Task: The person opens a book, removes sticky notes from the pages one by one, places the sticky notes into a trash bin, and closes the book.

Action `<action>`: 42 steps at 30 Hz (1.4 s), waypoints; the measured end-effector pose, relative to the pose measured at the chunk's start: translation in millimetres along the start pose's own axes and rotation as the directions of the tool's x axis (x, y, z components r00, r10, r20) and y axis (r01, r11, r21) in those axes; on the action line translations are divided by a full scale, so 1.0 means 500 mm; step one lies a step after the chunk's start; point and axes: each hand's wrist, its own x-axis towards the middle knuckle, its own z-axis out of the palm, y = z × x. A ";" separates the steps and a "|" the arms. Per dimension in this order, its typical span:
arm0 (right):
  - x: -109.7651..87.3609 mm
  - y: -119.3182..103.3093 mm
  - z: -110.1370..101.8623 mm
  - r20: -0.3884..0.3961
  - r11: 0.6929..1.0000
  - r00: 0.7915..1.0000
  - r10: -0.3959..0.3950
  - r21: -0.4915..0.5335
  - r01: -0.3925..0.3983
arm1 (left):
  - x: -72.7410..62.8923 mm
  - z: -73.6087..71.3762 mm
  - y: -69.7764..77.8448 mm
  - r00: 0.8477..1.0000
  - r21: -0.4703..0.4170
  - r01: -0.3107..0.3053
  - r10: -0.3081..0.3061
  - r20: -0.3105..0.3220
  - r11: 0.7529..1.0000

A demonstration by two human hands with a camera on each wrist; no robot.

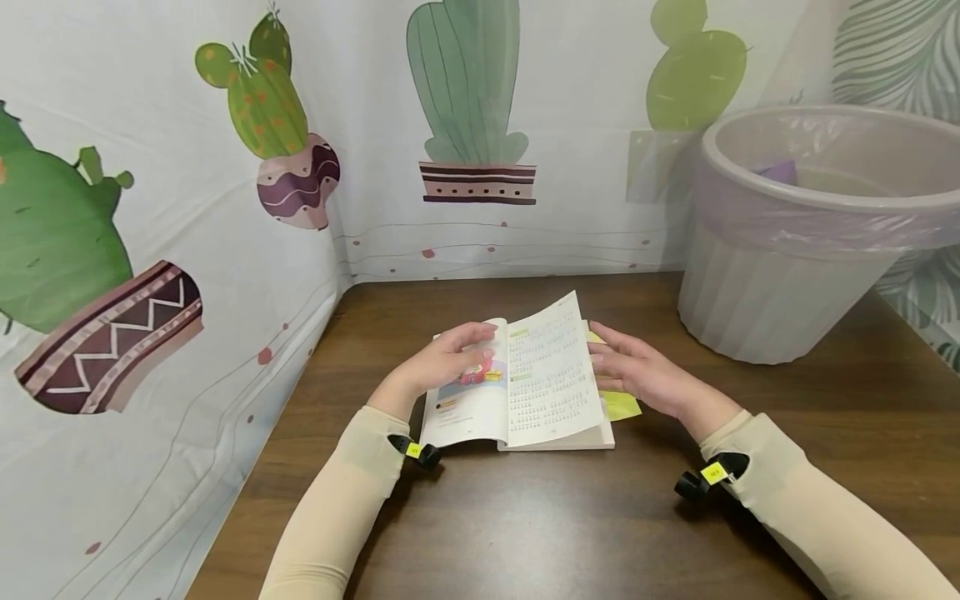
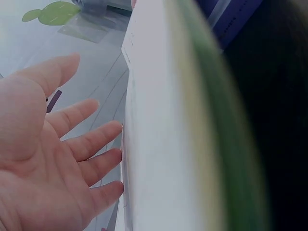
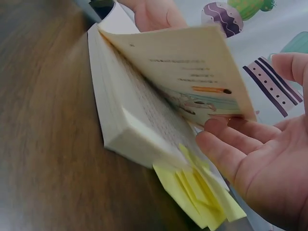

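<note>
An open book lies on the table, with printed text on its right page and a coloured picture on its left. My left hand rests on the left page; in the left wrist view its fingertips touch the paper, fingers spread. One right-hand leaf stands lifted off the pages below. Behind that leaf's outer edge is my right hand, its fingertips against the paper and the thumb apart in the right wrist view. Yellow sticky notes stick out of the book's right side, below the right hand.
A ribbed bin with a clear liner stands at the back right of the wooden table, a purple piece inside it. A cactus-print cloth hangs behind and on the left.
</note>
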 end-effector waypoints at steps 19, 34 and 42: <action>0.063 -0.041 0.053 -0.011 0.994 0.998 0.059 0.090 -0.058 | -0.005 -0.008 0.003 1.000 0.037 -0.001 0.001 -0.014 0.999; 0.116 -0.055 0.110 -0.008 0.984 0.998 0.062 0.169 -0.060 | -0.015 -0.027 0.006 1.000 0.062 0.001 -0.001 -0.005 0.998; 0.122 -0.049 0.141 -0.029 0.986 0.998 0.060 0.160 -0.055 | -0.018 -0.030 0.010 0.999 0.113 0.038 -0.037 -0.009 0.993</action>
